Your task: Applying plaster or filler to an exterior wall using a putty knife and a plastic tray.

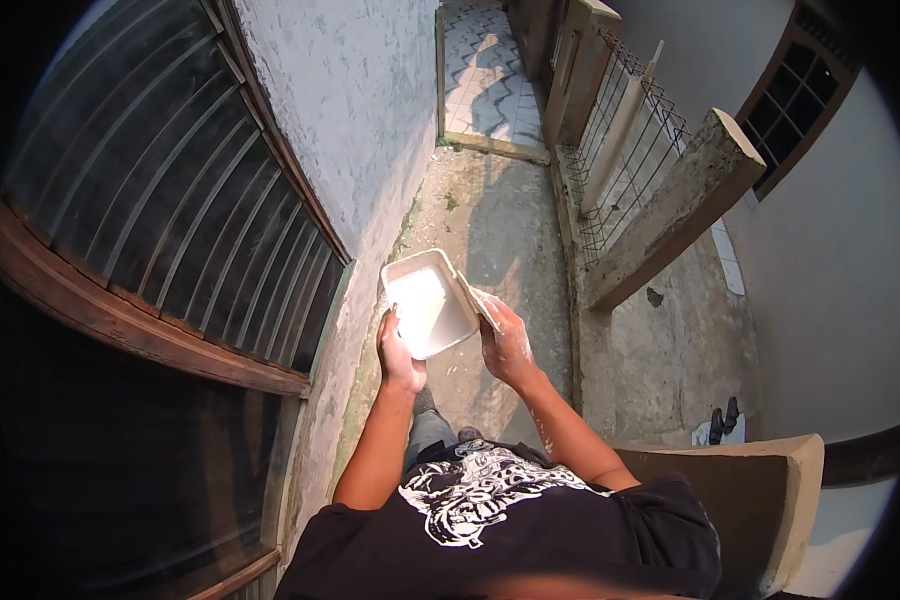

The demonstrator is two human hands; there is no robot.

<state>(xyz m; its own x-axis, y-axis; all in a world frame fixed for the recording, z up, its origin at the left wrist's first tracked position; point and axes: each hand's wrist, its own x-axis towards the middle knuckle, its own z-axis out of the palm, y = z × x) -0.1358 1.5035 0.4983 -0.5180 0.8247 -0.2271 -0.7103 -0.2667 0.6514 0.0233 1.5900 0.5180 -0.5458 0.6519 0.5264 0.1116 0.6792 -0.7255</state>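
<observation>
A squarish white plastic tub (452,322) with rounded corners is in front of me, tilted, its inside turned up toward me and glaring in the sun. Something white coats or lies in it; the glare hides the detail. My left hand (401,358) grips the tub's near left side, thumb against the rim. On the opposite side my right hand (510,345) is closed at the edge, most of its fingers out of sight. A thin pale edge shows between this hand and the tub; I cannot tell if it is a separate flat piece. White smears mark my right hand and forearm.
A rough whitish wall (335,100) and a wood-framed louvred window (170,200) stand close on my left. The narrow concrete path (515,225) leads to a tiled floor (485,75). On the right are a low wall (680,205), wire mesh (625,130) and dark footwear (722,422).
</observation>
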